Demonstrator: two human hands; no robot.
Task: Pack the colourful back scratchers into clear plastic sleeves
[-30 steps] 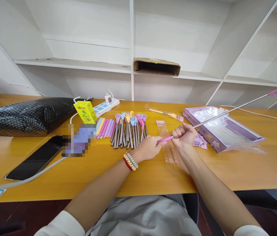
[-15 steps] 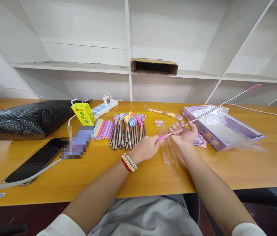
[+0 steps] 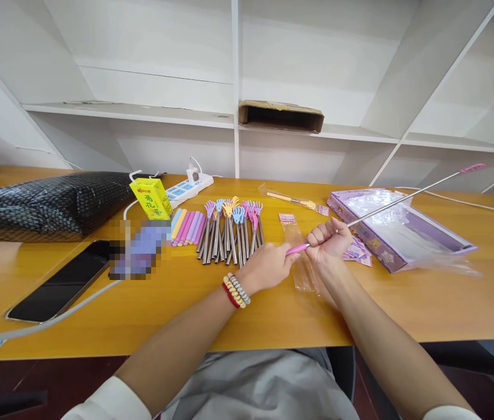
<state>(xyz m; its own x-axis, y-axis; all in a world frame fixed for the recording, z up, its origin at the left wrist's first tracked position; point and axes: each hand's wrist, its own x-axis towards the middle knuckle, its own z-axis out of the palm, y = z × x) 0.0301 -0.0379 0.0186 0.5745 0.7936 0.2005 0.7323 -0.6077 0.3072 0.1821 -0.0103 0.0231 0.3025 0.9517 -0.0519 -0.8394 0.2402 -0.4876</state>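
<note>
Pink back scratcher: it [image 3: 398,202] is being held in both hands, slanting from the left hand toward 2 o'clock, with its silver rod extending past the right hand.
Left-hand fingers: the left hand [image 3: 268,266] is gripping the lower end, fingers curled in tight; the rear of the pink grip [image 3: 298,249] is hiding inside, and the rest is poking out beyond the thumb toward 2 o'clock.
Right-hand fingers: the right hand [image 3: 329,242] is making a closed fist around the rod just above the grip, leaving a short pink stretch showing between the two hands.
Claw head: the pink claw [image 3: 473,167] is sitting at the rod's far tip, well apart from the right fingers at their 2 o'clock.
Clear sleeve: a plastic sleeve [image 3: 303,277] is lying on the table [image 3: 264,321] under the grip, at the left hand's 3 o'clock.
Claw-headed rods: a cluster of rods [image 3: 242,242] is resting near the left hand at 10 to 11 o'clock.
Coloured tubes: a row of tubes [image 3: 190,228] is lying beyond them at 10 o'clock.
Purple box: the box [image 3: 381,251] is lying at the right hand's 3 o'clock, with small printed cards [image 3: 359,253] resting between.
</note>
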